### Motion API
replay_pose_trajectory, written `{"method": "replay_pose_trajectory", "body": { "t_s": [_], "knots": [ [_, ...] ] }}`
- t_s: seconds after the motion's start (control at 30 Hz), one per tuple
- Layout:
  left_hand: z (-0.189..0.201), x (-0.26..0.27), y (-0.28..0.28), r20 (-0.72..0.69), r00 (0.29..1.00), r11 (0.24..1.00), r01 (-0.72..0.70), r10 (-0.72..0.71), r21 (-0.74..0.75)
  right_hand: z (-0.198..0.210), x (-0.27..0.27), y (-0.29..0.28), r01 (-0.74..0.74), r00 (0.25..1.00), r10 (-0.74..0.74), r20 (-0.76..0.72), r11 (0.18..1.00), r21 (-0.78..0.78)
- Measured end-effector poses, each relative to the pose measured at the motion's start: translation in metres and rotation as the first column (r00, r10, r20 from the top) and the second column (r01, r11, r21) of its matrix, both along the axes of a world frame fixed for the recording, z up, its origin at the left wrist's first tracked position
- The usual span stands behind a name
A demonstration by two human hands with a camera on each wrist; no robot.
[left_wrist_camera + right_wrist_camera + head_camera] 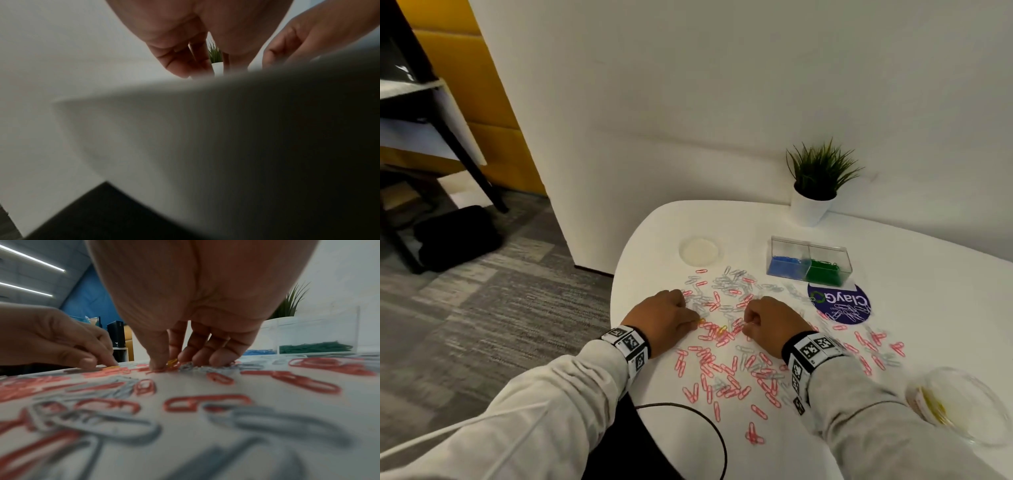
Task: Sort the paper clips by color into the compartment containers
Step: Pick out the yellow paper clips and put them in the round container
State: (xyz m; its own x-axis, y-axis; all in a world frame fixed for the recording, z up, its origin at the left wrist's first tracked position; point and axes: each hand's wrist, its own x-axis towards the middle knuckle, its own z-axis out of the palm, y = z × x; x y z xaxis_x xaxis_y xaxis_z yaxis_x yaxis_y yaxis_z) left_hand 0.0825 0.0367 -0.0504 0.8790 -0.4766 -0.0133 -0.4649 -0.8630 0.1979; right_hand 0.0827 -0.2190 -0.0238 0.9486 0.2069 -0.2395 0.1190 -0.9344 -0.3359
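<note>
Red and silver paper clips [726, 363] lie scattered over the white table [825, 445]. A clear two-compartment container [809, 261] holds blue clips on the left and green clips on the right. My left hand [697, 322] has its curled thumb and forefinger on a yellow clip [112, 367] lying on the table. My right hand [164, 365] pinches another yellow clip [172, 362] between thumb and forefinger, just above the pile. In the left wrist view the table edge hides the clips and only the fingers [185, 65] show.
A round clear dish [959, 407] holding yellow clips stands at the near right. A round lid [699, 251] lies at the far left, a potted plant [815, 192] by the wall, a purple sticker [839, 303] before the container. A dark cable [709, 425] curves over the near edge.
</note>
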Motion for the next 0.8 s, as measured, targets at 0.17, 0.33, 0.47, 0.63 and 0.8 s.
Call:
{"method": "replay_pose_trajectory", "body": {
  "t_s": [0.17,0.33,0.47,0.63,0.8],
  "knots": [
    [-0.006,-0.002,-0.006,0.097,0.995,0.999,0.032,-0.030,-0.021,0.001,0.001,-0.004,0.012,0.999,-0.014,0.035,0.999,0.039],
    [-0.001,0.003,0.000,0.085,0.996,0.999,0.034,-0.032,-0.030,0.001,-0.001,0.001,0.054,0.998,-0.044,-0.044,0.966,0.252],
    [0.009,0.009,0.006,-0.011,0.999,0.998,-0.032,0.031,-0.060,0.003,0.005,0.016,-0.029,0.994,0.051,-0.101,0.977,0.211],
    [0.019,0.013,-0.019,-0.044,0.998,0.993,-0.040,0.035,-0.108,-0.005,0.012,0.027,-0.156,0.985,0.160,-0.062,0.986,0.060],
    [0.016,0.015,-0.039,-0.082,0.995,0.998,-0.057,0.060,0.034,-0.009,0.013,0.026,-0.177,0.984,0.178,-0.023,0.984,0.034]
  ]
}}
